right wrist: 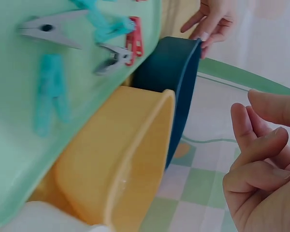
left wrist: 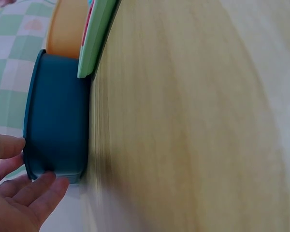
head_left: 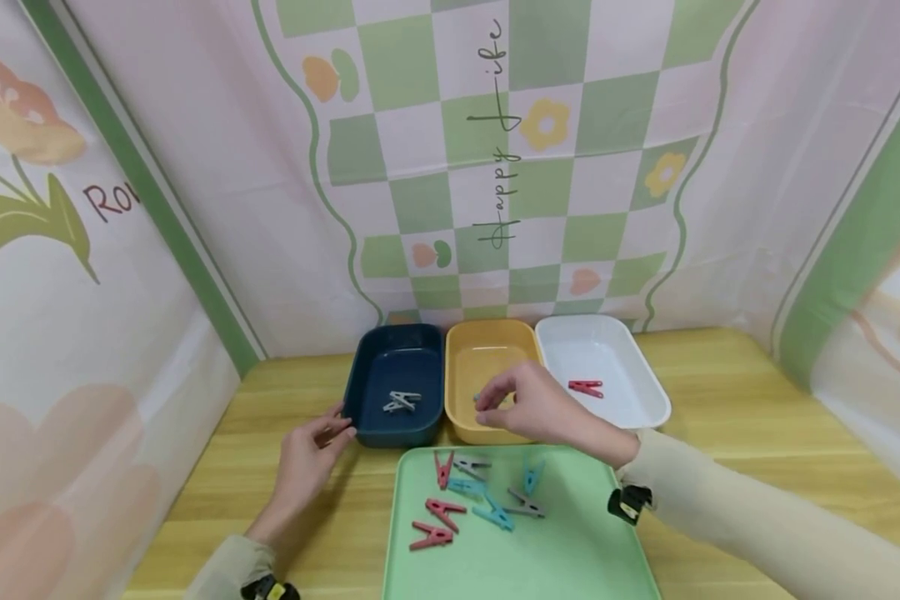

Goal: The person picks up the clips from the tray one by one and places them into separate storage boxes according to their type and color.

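Note:
My left hand touches the near left corner of the dark blue bin, with relaxed fingers against its outer wall. Inside that bin lie grey clothespins. Over the yellow bin hovers my right hand, fingers loosely bent. In the right wrist view a gap shows between its thumb and fingers, with nothing held. A bit of blue shows inside the yellow bin by the fingertips, mostly hidden by the hand. One red clothespin lies in the white bin.
A green tray in front of the bins carries several clothespins: red ones, blue ones and grey ones. The three bins stand side by side on the wooden table. A patterned cloth hangs behind them.

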`<state>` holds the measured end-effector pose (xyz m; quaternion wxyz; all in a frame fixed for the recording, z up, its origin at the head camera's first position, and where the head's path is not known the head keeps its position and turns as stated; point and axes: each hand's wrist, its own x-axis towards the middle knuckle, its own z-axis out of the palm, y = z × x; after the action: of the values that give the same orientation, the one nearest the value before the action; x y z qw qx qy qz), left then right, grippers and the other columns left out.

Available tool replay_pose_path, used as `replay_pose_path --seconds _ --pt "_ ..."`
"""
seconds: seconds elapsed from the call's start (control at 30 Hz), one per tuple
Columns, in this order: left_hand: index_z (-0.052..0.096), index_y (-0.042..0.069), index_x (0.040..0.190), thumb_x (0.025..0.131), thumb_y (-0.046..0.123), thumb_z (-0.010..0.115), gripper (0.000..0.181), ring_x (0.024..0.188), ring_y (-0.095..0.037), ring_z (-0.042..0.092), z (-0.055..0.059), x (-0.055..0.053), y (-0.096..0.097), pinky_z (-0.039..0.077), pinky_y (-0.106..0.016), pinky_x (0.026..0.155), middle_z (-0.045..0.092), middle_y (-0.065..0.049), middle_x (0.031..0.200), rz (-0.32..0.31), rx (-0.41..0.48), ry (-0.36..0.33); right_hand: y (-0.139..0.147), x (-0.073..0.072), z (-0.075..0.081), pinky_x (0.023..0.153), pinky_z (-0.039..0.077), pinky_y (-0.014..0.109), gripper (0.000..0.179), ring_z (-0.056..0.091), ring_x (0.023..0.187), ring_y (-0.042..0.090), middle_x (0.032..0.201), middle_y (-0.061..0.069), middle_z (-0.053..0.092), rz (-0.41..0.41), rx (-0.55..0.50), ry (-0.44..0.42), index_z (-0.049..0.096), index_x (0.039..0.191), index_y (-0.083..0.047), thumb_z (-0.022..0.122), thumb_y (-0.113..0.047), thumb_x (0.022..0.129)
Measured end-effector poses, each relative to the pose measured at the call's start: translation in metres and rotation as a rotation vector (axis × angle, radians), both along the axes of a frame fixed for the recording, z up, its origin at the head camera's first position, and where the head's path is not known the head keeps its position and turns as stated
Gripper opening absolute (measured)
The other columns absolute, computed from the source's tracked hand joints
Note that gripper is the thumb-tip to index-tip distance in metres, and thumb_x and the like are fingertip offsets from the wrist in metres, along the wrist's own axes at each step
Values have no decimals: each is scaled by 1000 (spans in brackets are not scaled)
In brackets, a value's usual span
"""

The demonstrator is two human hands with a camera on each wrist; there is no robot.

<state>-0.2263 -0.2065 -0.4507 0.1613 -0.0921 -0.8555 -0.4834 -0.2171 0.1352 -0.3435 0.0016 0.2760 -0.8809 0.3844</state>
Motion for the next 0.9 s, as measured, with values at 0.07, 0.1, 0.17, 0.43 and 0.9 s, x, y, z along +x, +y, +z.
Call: replay_pose_path --seconds 0.07,0.1,0.17,0.43,0.9 --pt "72 1 97 85 8 72 13 109 -23 61 0 0 0 55 -26 78 60 -9 126 -2 7 6 6 6 -4 68 53 30 4 61 77 10 77 -12 68 -13 12 -12 74 81 -17 76 -20 82" --pt "72 1 96 85 8 72 13 109 -24 61 0 0 0 55 -27 78 61 -9 125 -3 11 10 9 9 -6 67 52 30 4 61 76 10 77 -12 67 -16 13 -14 73 81 -18 76 -21 82" --pt "72 2 96 85 9 73 13 109 -25 61 -1 0 0 55 -28 78 61 -10 125 -4 14 16 15 15 -10 67 52 29 4 61 75 10 75 -12 67 -32 23 -20 73 80 -19 76 -19 81" --pt "72 2 97 85 10 72 14 109 -23 61 1 1 1 55 -27 78 61 -9 125 6 1 5 40 25 -33 66 51 27 11 60 75 13 76 -14 65 -94 64 -70 71 82 -22 78 -14 78" --pt "72 1 100 85 10 72 17 107 -23 62 1 1 1 55 -28 78 61 -8 126 12 -7 3 58 27 -63 67 51 33 26 60 78 16 95 -2 70 -226 211 -156 74 98 -13 80 -13 72"
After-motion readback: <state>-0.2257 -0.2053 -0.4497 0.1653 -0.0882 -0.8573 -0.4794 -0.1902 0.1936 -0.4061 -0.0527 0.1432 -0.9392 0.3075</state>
